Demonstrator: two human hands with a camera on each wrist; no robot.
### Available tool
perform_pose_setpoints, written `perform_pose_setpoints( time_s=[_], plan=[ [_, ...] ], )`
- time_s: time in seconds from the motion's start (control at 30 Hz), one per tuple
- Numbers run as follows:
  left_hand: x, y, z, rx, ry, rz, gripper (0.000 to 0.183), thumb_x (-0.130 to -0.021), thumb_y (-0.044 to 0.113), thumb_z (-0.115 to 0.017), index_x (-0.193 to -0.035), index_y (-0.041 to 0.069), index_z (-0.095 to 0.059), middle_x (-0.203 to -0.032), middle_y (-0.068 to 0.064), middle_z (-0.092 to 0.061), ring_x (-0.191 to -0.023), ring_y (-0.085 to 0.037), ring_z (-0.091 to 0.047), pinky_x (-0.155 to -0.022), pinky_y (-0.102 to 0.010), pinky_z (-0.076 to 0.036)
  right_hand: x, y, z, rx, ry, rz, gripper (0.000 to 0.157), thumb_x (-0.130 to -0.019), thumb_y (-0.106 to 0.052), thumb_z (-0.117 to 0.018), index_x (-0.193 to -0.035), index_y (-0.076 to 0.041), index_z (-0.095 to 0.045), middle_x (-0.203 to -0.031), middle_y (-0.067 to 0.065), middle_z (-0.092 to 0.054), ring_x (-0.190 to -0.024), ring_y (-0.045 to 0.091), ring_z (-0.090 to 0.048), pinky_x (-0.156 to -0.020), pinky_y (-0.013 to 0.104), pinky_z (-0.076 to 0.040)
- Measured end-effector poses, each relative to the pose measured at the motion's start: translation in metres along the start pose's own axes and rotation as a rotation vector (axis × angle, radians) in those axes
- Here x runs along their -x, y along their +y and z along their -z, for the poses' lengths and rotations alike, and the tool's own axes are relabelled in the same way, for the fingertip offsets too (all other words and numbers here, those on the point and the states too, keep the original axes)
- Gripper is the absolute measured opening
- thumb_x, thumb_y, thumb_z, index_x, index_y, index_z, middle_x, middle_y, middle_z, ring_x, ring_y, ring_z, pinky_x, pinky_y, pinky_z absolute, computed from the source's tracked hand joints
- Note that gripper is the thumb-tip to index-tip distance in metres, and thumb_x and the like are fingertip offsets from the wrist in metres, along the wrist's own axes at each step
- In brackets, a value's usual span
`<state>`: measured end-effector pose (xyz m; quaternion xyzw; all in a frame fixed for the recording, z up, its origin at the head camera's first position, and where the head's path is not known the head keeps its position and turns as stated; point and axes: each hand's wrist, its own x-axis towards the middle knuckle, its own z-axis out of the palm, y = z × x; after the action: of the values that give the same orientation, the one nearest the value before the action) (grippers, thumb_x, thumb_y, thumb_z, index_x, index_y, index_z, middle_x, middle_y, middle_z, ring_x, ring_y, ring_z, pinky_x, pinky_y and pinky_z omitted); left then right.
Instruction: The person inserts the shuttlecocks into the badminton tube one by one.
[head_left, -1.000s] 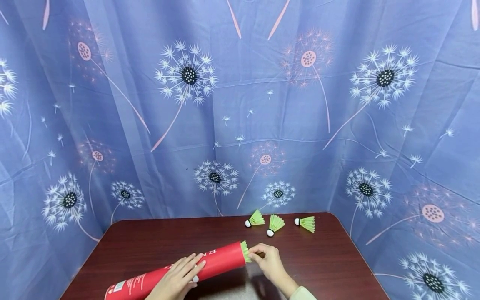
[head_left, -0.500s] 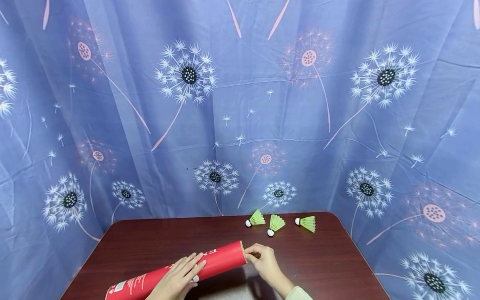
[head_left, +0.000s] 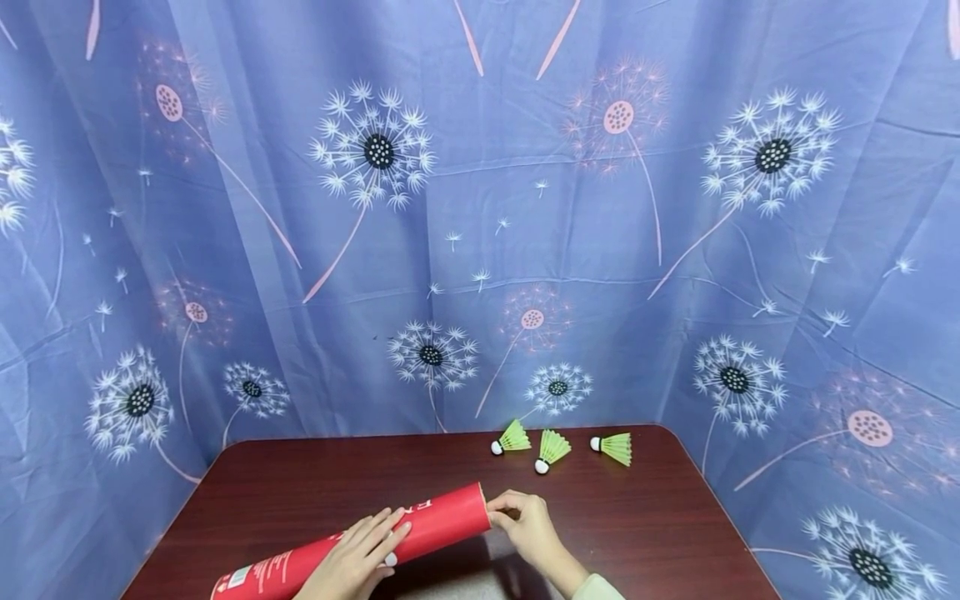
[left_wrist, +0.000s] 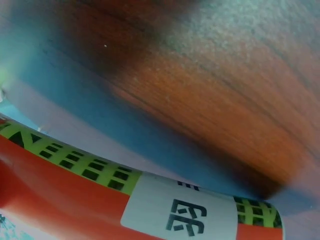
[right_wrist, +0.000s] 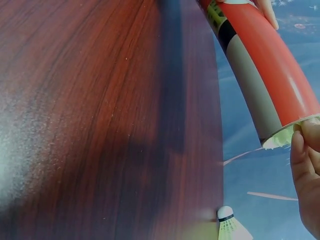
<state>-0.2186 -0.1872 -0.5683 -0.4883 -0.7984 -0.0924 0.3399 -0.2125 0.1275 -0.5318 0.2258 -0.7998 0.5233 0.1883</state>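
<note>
A long red shuttlecock tube [head_left: 450,518] is tilted in the head view, its mouth toward the right. My left hand [head_left: 358,552] grips it around the middle, fingers laid across the top and the thumb low on the near side. At the mouth, my right hand [head_left: 528,527] has thumb and index fingertips together at the rim, pinching a shuttlecock. In the right wrist view that shuttlecock's pale green skirt [right_wrist: 280,139] shows just inside the mouth, partly behind the fingers. The left wrist view has the tube's red and green printed side [left_wrist: 90,170] close up.
Three shuttlecocks with white corks and yellow-green skirts lie at the table's back right: a left one [head_left: 513,437], a middle one [head_left: 552,450] and a right one [head_left: 613,447]. A blue dandelion-print curtain [head_left: 480,225] hangs behind the dark wooden table [head_left: 315,483].
The green skirt that stuck out of the tube's mouth has gone inside, and my right hand has moved slightly left to the rim. My left hand and the tube have hardly moved.
</note>
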Motion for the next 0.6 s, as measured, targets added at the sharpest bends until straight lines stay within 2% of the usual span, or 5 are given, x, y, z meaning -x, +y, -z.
perform_pose_setpoints(
  time_s=[0.17,0.37,0.53,0.6],
  plan=[
    [-0.001,0.001,-0.001,-0.01,-0.004,0.002,0.053,-0.102,0.043,-0.036,-0.139,0.007,-0.05,-0.138,-0.013,-0.052,-0.117,-0.031,-0.055,-0.116,-0.025,-0.014,0.0,-0.003,0.003,-0.008,-0.021,0.082,0.011,-0.074,0.018,-0.068,-0.078,0.007,-0.069,-0.073,0.015,-0.066,-0.063,0.01,-0.059,-0.054,0.023,-0.051],
    [-0.002,0.001,0.0,-0.017,0.004,0.0,0.056,-0.104,0.043,-0.028,-0.138,0.006,-0.051,-0.138,-0.013,-0.053,-0.116,-0.031,-0.055,-0.116,-0.025,-0.014,0.003,0.007,0.002,-0.082,-0.06,0.075,0.01,-0.081,0.009,-0.068,-0.083,0.001,-0.072,-0.076,0.012,-0.068,-0.067,0.003,-0.059,-0.057,0.021,-0.052],
    [-0.001,0.0,0.0,-0.033,-0.004,-0.013,0.055,-0.104,0.043,-0.028,-0.138,0.006,-0.051,-0.137,-0.014,-0.053,-0.133,-0.022,-0.042,-0.116,-0.026,-0.014,0.003,0.013,0.004,-0.135,-0.082,0.112,0.006,-0.084,0.004,-0.067,-0.085,0.002,-0.072,-0.076,0.013,-0.067,-0.065,0.008,-0.061,-0.057,0.024,-0.054],
    [0.0,0.0,0.0,-0.032,-0.001,-0.022,0.055,-0.104,0.043,-0.029,-0.137,0.006,-0.052,-0.136,-0.015,-0.053,-0.134,-0.021,-0.04,-0.116,-0.027,-0.015,0.004,0.014,0.004,-0.15,-0.096,0.12,0.006,-0.084,0.004,-0.066,-0.086,0.004,-0.071,-0.076,0.015,-0.066,-0.063,0.012,-0.062,-0.056,0.025,-0.055]
  ],
)
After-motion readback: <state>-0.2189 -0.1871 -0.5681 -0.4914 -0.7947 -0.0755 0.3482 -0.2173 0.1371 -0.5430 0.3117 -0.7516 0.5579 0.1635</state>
